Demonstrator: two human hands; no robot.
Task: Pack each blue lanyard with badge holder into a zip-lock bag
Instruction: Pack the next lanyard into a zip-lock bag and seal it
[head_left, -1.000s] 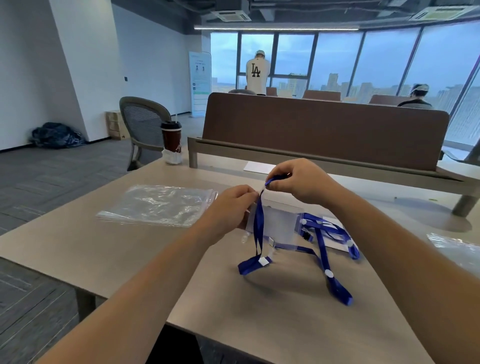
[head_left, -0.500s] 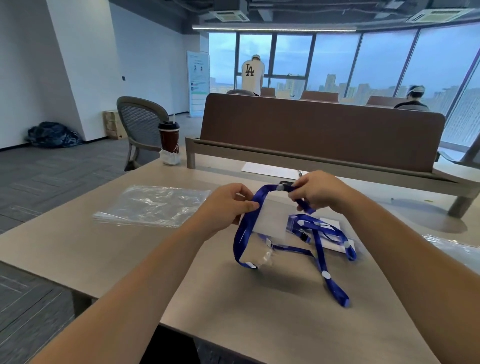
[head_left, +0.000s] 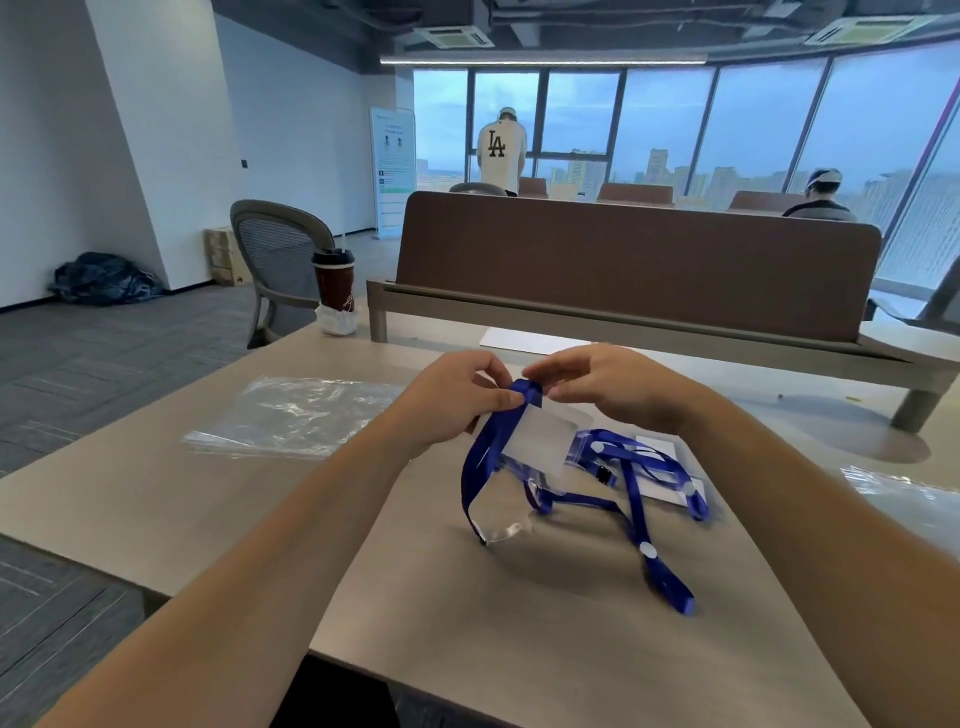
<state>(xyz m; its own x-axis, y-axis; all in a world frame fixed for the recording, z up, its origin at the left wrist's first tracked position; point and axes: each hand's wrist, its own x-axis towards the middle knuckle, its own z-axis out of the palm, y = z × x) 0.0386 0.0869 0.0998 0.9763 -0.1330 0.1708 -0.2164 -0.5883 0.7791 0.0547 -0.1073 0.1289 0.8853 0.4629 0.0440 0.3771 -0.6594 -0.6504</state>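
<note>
Zip-lock bags (head_left: 296, 418): flat stack on the tabletop (head_left: 208, 509), left of the hands.
Left grip (head_left: 452, 405): thumb and forefinger pinch the blue lanyard (head_left: 530, 395) at its folded top.
Badge holder (head_left: 540, 441): clear, hanging tilted under the fold, low end near the tabletop.
Right grip (head_left: 608, 389): fingers curled, pinching the same fold from the right.
Second lanyard (head_left: 636, 499): loose on the tabletop, right.

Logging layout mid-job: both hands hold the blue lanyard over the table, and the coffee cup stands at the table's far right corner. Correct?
No: the head view shows the coffee cup at the table's far left corner. The left hand and right hand do hold the blue lanyard.
</note>
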